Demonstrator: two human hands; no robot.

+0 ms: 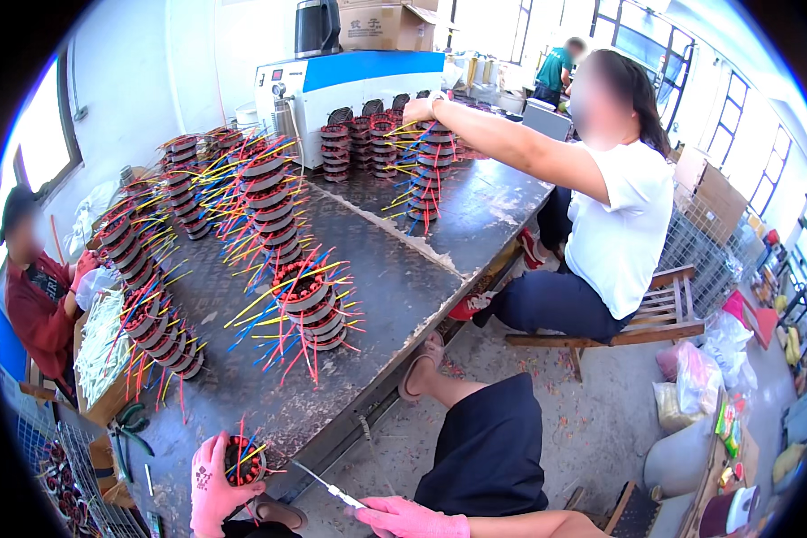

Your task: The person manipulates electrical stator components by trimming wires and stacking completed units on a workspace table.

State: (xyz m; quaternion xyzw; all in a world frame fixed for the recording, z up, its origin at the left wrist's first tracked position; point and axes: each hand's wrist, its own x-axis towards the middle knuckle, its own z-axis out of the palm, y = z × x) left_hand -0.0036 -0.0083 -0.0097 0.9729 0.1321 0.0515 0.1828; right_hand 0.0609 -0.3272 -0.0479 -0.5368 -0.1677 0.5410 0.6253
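Note:
My left hand [213, 489], in a pink glove, is closed around the side of a small motor stator [245, 460] at the table's near edge. Red, yellow and blue wires stick out of the stator's top. To the right and lower, my right hand [411, 518], also gloved in pink, grips a thin tool [342, 496] with a white handle and a slim pointed shaft. The shaft points up and left toward the stator, apart from it. Beyond my hands, tall stacks of wired stators [312, 305] stand on the dark table [368, 368].
Pliers [133, 426] lie at the left table edge, near a box of white sleeves [103, 350]. A co-worker in a white shirt [623, 224] reaches to a stator stack [430, 170]. Another person in red [40, 309] sits at left. A blue-white machine [368, 76] stands behind.

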